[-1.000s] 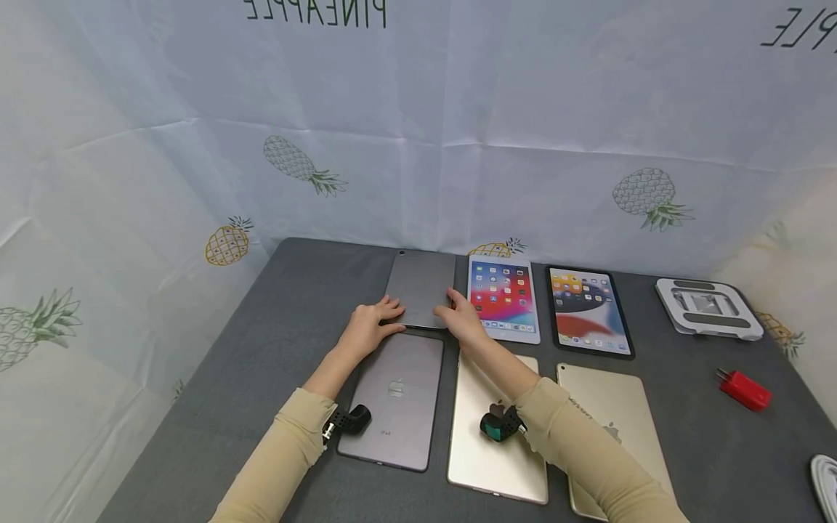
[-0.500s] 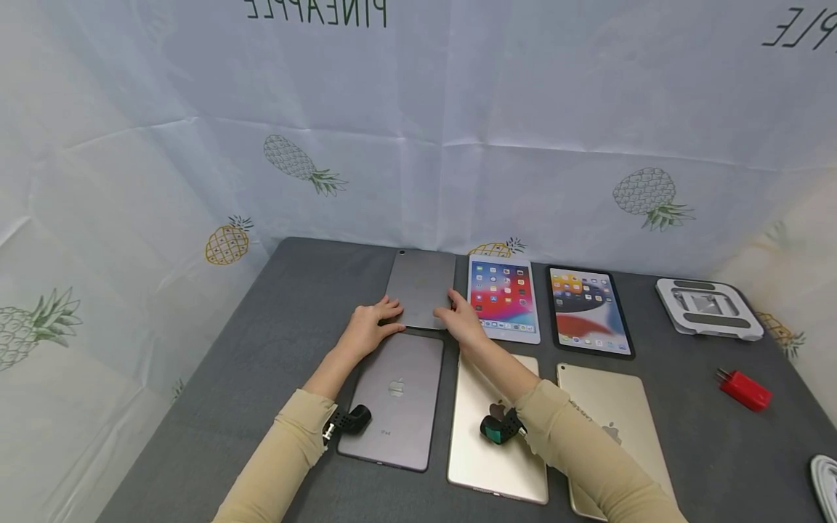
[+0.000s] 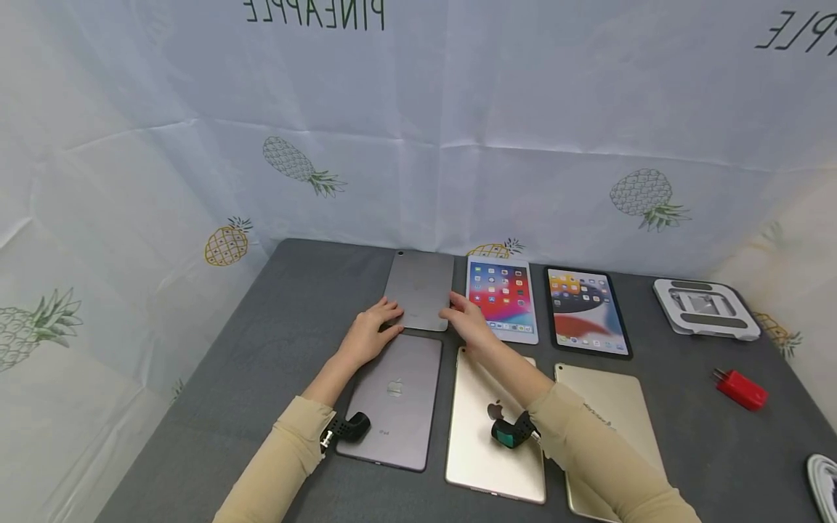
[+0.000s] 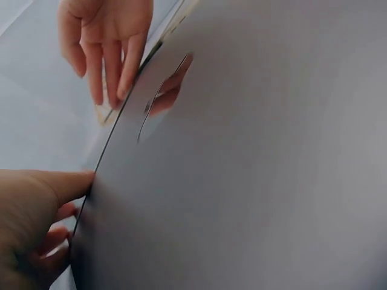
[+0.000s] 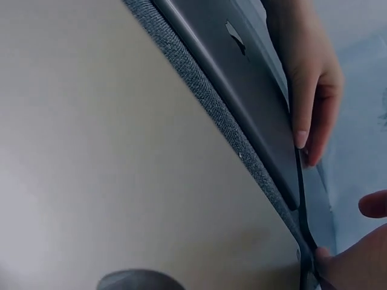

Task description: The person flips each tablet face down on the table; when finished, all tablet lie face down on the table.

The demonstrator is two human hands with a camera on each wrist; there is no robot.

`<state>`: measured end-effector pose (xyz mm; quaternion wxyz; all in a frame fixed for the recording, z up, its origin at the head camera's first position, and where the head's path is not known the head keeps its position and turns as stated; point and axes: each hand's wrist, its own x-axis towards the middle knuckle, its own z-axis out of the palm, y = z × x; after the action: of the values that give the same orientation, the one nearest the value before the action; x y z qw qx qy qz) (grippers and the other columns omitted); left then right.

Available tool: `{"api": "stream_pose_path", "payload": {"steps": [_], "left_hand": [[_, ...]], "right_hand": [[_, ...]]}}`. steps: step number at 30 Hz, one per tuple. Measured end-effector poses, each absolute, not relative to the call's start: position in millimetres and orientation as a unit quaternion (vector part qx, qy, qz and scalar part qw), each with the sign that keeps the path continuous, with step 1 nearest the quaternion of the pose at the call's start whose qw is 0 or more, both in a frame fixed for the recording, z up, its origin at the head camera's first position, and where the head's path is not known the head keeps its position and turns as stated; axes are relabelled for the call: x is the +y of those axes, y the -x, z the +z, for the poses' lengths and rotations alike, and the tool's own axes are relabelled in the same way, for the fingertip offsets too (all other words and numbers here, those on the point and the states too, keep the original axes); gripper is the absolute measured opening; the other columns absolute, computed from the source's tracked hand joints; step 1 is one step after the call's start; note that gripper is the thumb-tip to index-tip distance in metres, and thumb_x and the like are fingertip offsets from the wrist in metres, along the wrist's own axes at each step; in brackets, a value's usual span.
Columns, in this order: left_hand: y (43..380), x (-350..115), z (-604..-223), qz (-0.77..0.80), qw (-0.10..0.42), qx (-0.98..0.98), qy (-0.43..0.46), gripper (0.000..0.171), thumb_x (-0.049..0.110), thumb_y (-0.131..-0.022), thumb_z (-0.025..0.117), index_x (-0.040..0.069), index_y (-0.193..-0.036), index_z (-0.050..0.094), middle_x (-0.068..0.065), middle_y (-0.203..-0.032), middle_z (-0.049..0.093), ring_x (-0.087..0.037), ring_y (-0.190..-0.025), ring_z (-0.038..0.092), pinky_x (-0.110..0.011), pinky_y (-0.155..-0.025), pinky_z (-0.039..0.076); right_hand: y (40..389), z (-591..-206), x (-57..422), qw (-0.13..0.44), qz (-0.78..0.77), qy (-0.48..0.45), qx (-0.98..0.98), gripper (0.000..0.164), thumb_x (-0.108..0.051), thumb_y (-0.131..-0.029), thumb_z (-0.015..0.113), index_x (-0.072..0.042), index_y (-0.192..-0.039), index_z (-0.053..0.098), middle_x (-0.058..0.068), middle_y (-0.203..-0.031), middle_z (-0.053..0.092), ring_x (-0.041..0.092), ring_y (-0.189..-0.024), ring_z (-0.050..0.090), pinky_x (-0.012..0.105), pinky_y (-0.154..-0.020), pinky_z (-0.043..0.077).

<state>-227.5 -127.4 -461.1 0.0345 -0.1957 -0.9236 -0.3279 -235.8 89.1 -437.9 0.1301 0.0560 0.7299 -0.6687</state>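
A dark grey tablet [image 3: 421, 280] lies back up at the rear of the table. At its lower left corner my left hand [image 3: 369, 330] rests with fingers loosely extended. My right hand [image 3: 467, 319] is at the tablet's lower right edge, thumb and fingers apart, its fingertips right by the edge. Closer to me is another grey tablet [image 3: 392, 407], back up, which fills much of the left wrist view. In that view the right hand's fingers [image 4: 111, 75] hang straight. The right wrist view shows my left hand [image 5: 311, 72] beside the grey tablets.
Two gold tablets, one in the middle [image 3: 490, 465] and one on the right [image 3: 615, 407], lie face down. A white tablet [image 3: 502, 298] and a black tablet [image 3: 588, 309] show lit screens. Right of them are a folded stand [image 3: 706, 309], a red charger [image 3: 742, 390] and a white cable [image 3: 825, 479].
My right hand has eased slightly right, from over the rear grey tablet's back to its edge. The left hand and the tablets have stayed nearly in place.
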Motion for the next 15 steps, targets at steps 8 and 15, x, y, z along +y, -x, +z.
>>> {"api": "stream_pose_path", "payload": {"steps": [8,15], "left_hand": [[215,-105,-462,-0.366,0.091,-0.902,0.209,0.033,0.011,-0.093,0.066,0.0,-0.124,0.065,-0.023,-0.135,0.055,-0.038,-0.132,0.044,-0.052,-0.104,0.039],[207,-72,-454,-0.521,0.046,-0.831,0.189,0.029,0.009,-0.094,0.064,0.002,-0.122,0.067,-0.014,-0.12,0.067,-0.026,-0.11,0.064,-0.037,-0.091,0.052]], "right_hand": [[227,-430,114,0.082,-0.68,-0.038,0.728,0.044,-0.001,-0.095,0.05,0.002,-0.14,0.048,0.02,-0.143,0.046,0.034,-0.121,0.05,0.042,-0.103,0.043],[216,-425,142,0.058,-0.671,-0.051,0.737,0.036,-0.004,-0.098,0.052,-0.002,-0.134,0.057,0.02,-0.135,0.053,0.034,-0.117,0.053,0.044,-0.103,0.043]]}}
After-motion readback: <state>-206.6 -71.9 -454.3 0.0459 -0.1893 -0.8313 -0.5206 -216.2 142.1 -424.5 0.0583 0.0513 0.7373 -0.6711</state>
